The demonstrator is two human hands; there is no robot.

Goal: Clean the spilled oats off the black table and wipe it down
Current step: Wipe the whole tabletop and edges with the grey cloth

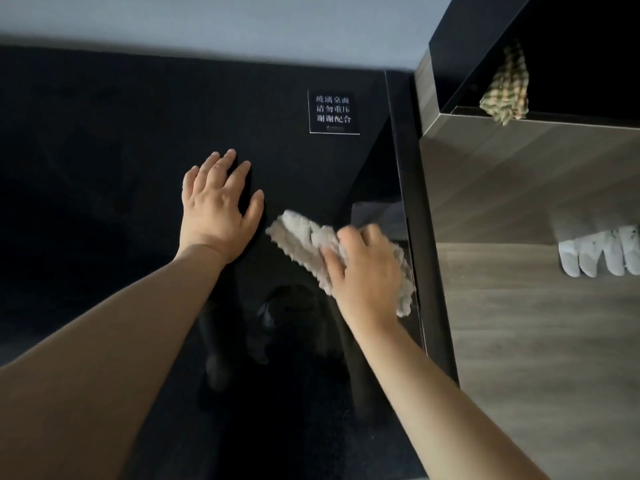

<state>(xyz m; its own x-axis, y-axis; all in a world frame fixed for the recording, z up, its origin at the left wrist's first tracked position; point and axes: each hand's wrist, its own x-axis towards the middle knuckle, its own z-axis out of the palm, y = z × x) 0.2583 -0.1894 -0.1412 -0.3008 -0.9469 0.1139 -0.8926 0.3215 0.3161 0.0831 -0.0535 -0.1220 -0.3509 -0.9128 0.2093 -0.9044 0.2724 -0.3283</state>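
The glossy black table (104, 140) fills the left and middle of the head view. My left hand (216, 202) lies flat on it with fingers spread. To its right, my right hand (363, 271) grips a folded beige cloth (304, 237) and presses it on the table near the right edge. The cloth looks blurred from motion. No oats show on the dark surface.
A small black sign with white characters (333, 112) is stuck on the table at the back right. Beyond the table's right edge is wood-look floor (536, 341). A checked cloth (507, 88) hangs on a black unit, and white fabric (599, 252) lies on the floor.
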